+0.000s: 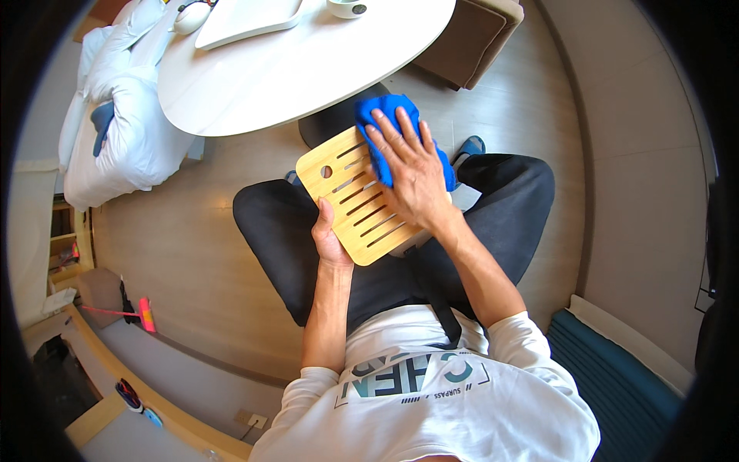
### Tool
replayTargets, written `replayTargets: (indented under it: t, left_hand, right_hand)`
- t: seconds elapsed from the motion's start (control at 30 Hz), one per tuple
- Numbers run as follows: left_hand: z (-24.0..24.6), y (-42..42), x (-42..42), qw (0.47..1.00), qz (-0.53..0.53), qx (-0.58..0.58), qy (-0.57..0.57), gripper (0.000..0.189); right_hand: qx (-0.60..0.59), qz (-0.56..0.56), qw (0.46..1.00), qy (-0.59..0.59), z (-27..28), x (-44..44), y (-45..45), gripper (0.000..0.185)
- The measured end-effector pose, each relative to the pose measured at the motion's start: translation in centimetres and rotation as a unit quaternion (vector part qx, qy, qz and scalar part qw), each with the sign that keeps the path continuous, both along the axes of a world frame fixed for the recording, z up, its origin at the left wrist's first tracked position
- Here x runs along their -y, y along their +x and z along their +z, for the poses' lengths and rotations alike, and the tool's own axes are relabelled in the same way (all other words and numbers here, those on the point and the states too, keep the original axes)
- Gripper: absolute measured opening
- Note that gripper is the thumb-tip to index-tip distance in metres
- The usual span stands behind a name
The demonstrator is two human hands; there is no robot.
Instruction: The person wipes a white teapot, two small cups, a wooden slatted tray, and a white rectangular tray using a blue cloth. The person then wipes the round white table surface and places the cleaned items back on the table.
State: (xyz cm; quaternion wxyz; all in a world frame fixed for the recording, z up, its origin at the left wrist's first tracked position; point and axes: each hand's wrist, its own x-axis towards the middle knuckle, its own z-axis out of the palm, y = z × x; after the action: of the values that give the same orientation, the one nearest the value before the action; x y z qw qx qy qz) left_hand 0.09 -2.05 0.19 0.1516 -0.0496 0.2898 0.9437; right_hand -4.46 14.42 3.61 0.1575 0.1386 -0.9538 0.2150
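Observation:
A slatted bamboo tray board (369, 216) with rounded corners and a round hole is tilted above my lap. My left hand (332, 234) grips its near left edge, thumb on top and fingers hidden underneath. Spread over the board's right part, my right hand (411, 167) presses a blue cloth (384, 110) against it, with the fingers lying on the cloth. The cloth covers the board's far right corner and hangs past its edge. Under the board, a pale object (465, 198) shows partly between my legs; I cannot tell what it is.
Ahead stands an oval white table (277, 86) bearing a white tray (248, 26), a small cup (346, 8) and a white teapot (190, 18). A brown upholstered chair (473, 40) is at the far right, a bed with white bedding (133, 133) at the left.

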Motion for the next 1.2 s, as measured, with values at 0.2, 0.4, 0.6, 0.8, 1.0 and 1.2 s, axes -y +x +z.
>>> replayTargets:
  t: [0.2,0.4,0.6,0.8,1.0,1.2]
  left_hand:
    - [0.5,0.0,-0.1,0.999,0.015,-0.015,-0.046,0.074]
    - [0.8,-0.2,-0.3,0.995,0.077,-0.013,-0.064,0.076]
    - [1.1,-0.6,-1.1,0.995,0.085,-0.001,-0.053,0.078]
    - [1.6,-0.6,-1.1,0.994,0.077,0.014,-0.077,0.084]
    - [1.3,-0.5,-0.6,0.994,0.086,0.041,-0.050,0.081]
    - [0.7,-0.4,-0.6,0.998,0.033,-0.018,-0.058,0.086]
  right_hand:
    - [0.031,0.159,0.983,-0.086,1.1,3.0,4.7,0.067]
    - [0.041,0.173,0.979,-0.102,1.1,2.6,6.6,0.072]
    - [0.038,-0.037,0.995,-0.089,-0.1,0.3,6.6,0.062]
    - [0.060,0.157,0.979,-0.116,0.2,3.4,10.8,0.070]
    - [0.024,0.189,0.977,-0.100,-0.7,2.6,9.8,0.061]
    - [0.051,0.000,0.996,-0.073,-0.1,0.1,5.9,0.060]
